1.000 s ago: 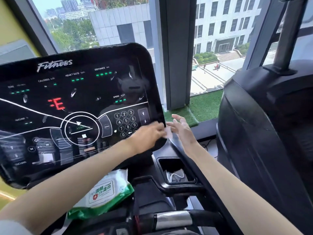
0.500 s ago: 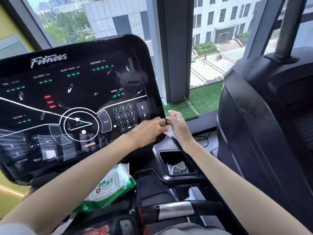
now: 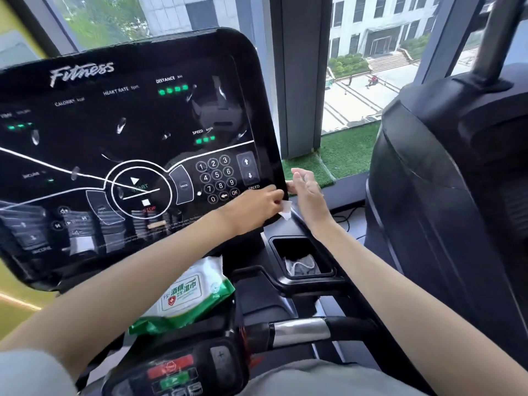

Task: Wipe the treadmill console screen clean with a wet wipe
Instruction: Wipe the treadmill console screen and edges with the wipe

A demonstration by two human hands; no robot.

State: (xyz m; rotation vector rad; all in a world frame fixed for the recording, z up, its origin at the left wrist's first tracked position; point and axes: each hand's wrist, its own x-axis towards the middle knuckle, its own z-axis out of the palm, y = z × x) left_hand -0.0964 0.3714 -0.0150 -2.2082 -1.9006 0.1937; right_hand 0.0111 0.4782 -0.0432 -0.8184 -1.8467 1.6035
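Pinching the wet wipe (image 3: 286,210), left hand (image 3: 258,207) sits at the console (image 3: 148,115); right hand (image 3: 308,194) spread beside.

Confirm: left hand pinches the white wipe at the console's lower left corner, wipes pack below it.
Wrong corner. Head view: left hand pinches the white wipe at the console's lower right corner, wipes pack below it.

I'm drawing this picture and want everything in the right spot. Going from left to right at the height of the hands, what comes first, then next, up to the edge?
console screen → left hand → wet wipe → right hand → big black machine
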